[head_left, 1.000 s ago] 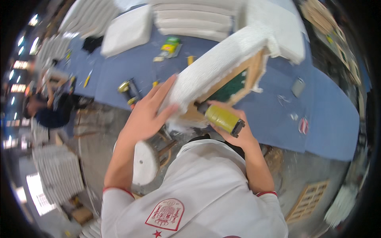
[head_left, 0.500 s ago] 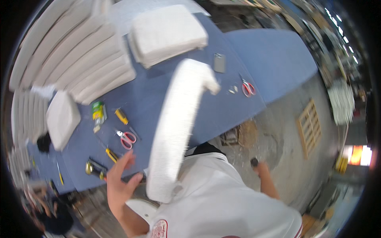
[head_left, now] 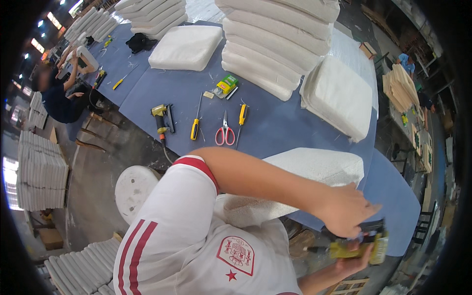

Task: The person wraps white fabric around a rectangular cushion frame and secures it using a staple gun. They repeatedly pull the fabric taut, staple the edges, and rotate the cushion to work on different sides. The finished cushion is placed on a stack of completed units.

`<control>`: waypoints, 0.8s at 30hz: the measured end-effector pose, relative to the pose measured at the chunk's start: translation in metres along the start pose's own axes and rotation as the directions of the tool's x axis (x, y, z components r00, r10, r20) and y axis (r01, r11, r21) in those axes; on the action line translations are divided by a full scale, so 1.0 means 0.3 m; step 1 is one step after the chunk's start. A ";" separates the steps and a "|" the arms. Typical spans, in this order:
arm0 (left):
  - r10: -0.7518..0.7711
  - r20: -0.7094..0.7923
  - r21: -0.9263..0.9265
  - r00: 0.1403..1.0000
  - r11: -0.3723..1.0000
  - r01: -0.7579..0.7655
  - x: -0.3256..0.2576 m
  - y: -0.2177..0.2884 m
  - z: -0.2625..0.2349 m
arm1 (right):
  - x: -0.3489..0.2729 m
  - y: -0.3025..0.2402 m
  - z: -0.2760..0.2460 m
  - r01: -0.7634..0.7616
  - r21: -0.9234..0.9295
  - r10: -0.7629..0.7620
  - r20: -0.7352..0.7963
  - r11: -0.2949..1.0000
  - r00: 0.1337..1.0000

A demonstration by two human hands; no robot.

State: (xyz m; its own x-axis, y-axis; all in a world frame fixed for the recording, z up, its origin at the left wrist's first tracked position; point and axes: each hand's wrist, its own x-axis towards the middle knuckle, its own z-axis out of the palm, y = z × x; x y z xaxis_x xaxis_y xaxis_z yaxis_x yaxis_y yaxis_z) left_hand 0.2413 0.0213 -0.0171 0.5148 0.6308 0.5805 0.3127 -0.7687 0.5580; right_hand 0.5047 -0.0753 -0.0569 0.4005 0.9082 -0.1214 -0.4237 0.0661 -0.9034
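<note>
My left arm crosses my body to the right. My left hand [head_left: 341,210] is at the dark magazine of a yellow-green staple gun [head_left: 378,250], its thumb and some fingers closed on it and one finger pointing outward. From below, my right hand [head_left: 346,269] grips the same staple gun; part of that grip is hidden and blurred. Behind my left forearm, a white fabric-covered padded piece [head_left: 319,164] lies at the table's near edge, partly against my body. Beyond the arm are red-handled scissors [head_left: 225,135] and two yellow-handled screwdrivers [head_left: 195,129].
On the blue table [head_left: 196,81], another staple gun [head_left: 161,120] with a hose lies left, and a green-yellow box [head_left: 226,86] farther back. White cushions [head_left: 275,44] are stacked at the back. A white stool [head_left: 135,191] stands left. A co-worker [head_left: 59,96] sits far left.
The view has swung, bringing the left side and a co-worker into sight. My left hand has gone from open near the table to the staple gun at the right. The padded piece now lies crosswise.
</note>
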 end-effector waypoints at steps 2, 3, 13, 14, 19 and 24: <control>0.059 -0.275 0.035 0.960 0.998 -0.051 -0.001 0.003 -0.013 | 0.064 -0.068 0.134 0.057 0.136 -0.095 0.288 0.989 0.953; 0.035 -0.253 0.051 0.967 0.998 -0.023 0.010 -0.002 -0.046 | 0.072 -0.081 0.222 0.094 0.180 -0.152 0.343 0.979 0.927; -0.796 -0.293 0.293 0.531 0.454 0.842 -0.583 -0.765 -0.759 | 0.145 -0.087 0.719 0.161 0.283 -0.295 0.535 0.946 0.792; -0.832 -0.399 0.323 0.386 0.266 0.908 -0.764 -1.049 -0.724 | 0.135 -0.075 0.765 0.190 0.277 -0.305 0.468 0.942 0.829; -0.783 -0.621 0.101 -0.029 -0.116 0.988 -1.319 -1.618 -0.548 | 0.150 -0.078 0.820 0.198 0.217 -0.281 0.476 0.956 0.834; -0.756 -0.648 0.110 0.093 0.029 0.994 -1.401 -1.703 -0.457 | 0.140 -0.082 0.816 0.215 0.202 -0.283 0.424 0.955 0.860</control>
State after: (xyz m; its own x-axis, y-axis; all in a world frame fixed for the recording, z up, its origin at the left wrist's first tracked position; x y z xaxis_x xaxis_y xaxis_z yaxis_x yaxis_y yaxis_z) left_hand -0.2444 0.1632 -0.4648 -0.7056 0.7084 0.0168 0.6080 0.5931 0.5278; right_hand 0.3331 0.0622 0.0608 0.1203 0.9377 0.3259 -0.4832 0.3421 -0.8059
